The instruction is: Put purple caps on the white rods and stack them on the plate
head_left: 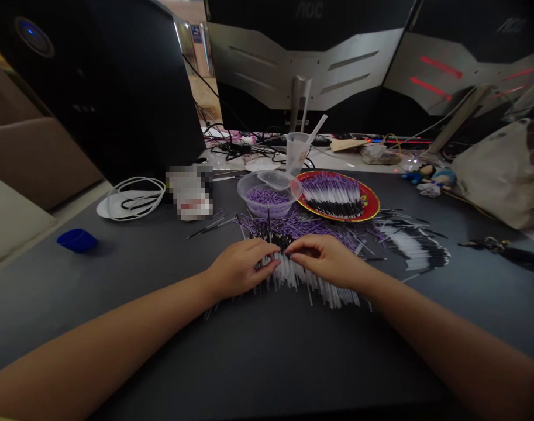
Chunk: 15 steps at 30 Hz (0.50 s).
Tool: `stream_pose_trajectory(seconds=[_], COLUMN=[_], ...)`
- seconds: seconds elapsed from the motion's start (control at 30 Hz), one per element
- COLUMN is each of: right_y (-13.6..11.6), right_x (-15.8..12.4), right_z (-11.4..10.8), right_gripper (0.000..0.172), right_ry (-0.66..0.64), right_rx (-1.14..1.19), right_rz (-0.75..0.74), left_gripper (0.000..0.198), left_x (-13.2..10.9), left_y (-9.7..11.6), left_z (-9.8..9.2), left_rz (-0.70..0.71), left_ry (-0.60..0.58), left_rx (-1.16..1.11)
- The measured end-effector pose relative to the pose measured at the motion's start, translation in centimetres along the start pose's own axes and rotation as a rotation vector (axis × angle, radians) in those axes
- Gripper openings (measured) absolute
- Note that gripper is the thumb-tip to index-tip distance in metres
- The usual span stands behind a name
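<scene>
Many thin sticks (332,286) with clear bodies and black ends lie side by side on the dark table. Over their left part is my left hand (240,266), thumb and fingertips curved close together around something I cannot make out. My right hand (330,260) faces it from the right, its fingers and thumb bent towards each other at the sticks' black ends; what it holds is too small to tell. A thin dark stick (269,219) stands upright between the hands. Beyond them are loose purple pieces (293,225) and a clear bowl (269,209) of purple pieces.
A red plate (372,203) holds purple-topped sticks. More sticks (413,245) lie at right, near keys (490,242). A blue cup-like object (76,240) and coiled white cable (137,199) are at left. Behind stand a plastic cup (295,153) and monitors (306,58).
</scene>
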State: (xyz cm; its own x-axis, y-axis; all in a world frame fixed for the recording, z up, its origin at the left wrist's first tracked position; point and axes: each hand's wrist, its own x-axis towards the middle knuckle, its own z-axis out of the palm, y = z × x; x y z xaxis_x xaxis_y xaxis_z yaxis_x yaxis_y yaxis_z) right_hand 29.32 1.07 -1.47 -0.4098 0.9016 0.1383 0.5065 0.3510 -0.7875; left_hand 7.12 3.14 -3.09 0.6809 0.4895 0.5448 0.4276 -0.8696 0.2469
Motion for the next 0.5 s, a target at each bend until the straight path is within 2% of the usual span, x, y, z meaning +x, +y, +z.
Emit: stream_pose_trajectory(seconds=[0.1,0.23,0.37,0.5], right_y=[-0.49,-0.34,-0.22,-0.36], right_x=[-0.22,-0.23,-0.21,-0.17], right_z=[1.03,1.37,1.29,1.09], right_gripper=[0.018,0.02,0.021,0.019], right_ry=[-0.052,-0.079,-0.04,0.02], right_rx=[0.053,0.1,0.044,-0.076], right_rz=[0.004,0.059,0.032,-0.039], left_gripper=[0.022,0.018,0.014,0.016], left_x=[-0.08,-0.1,0.01,0.09], left_y=[0.07,-0.04,0.04,0.13], left_z=[0.01,-0.07,-0.17,-0.21], left_rz=[0.067,0.133,0.122,0.051], left_ry=[-0.003,-0.015,-0.034,-0.056], left_rx=[-0.002,0.02,0.048,0.025])
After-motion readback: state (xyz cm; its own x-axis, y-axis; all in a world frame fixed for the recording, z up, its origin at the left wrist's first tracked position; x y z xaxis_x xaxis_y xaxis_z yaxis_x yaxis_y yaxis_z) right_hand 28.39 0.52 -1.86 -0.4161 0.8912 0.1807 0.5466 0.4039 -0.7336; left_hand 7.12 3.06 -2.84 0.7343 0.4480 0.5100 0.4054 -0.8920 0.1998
